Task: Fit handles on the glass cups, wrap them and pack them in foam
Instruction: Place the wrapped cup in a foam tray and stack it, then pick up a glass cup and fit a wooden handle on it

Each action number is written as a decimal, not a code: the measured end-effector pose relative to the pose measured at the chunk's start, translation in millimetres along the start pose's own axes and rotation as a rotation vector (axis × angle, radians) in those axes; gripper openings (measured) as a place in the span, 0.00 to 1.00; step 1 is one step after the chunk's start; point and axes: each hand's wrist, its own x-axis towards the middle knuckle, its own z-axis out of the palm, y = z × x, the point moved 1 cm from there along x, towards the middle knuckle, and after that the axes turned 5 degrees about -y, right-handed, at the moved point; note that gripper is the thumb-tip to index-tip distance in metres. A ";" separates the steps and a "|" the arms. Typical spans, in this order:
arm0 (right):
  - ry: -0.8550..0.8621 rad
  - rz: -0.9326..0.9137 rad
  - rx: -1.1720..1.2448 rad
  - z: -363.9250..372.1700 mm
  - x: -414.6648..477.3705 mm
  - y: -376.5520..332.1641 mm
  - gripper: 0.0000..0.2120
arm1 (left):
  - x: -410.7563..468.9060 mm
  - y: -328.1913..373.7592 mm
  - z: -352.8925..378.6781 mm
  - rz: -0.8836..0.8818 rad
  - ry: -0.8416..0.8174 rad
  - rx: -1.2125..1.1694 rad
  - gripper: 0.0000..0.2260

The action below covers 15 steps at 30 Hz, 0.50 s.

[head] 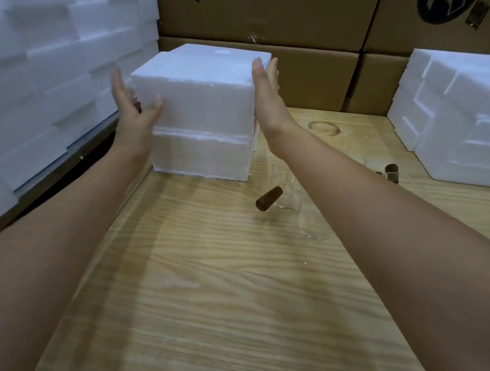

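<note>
Foam box (198, 103) | my left hand (131, 111), right hand (264, 91) flank it | fingers (259, 70) straight, gripping nothing | I'd press the halves evenly.

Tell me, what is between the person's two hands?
A white foam box, two halves closed together, stands on the wooden table between the left hand and the right hand, both open at its sides. The head view shows it.

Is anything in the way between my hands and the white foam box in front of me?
Nothing visible. The left hand has its thumb on the foam box at the front left edge, and the right hand is flat beside its right face. The glass cups lie on the table, off to the right.
</note>
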 end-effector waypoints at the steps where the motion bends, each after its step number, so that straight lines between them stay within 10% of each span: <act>1: 0.031 -0.002 -0.024 -4.7 -3.8 -3.6 0.30 | -5.4 3.8 1.3 0.041 0.096 -0.003 0.32; 6: 0.337 -0.114 -0.057 -51.7 -45.8 -13.2 0.23 | -59.8 14.1 27.6 0.302 0.404 0.250 0.25; 15: 0.866 -0.185 -0.067 -132.4 -184.0 37.8 0.07 | -167.4 27.3 121.2 0.189 0.151 0.131 0.10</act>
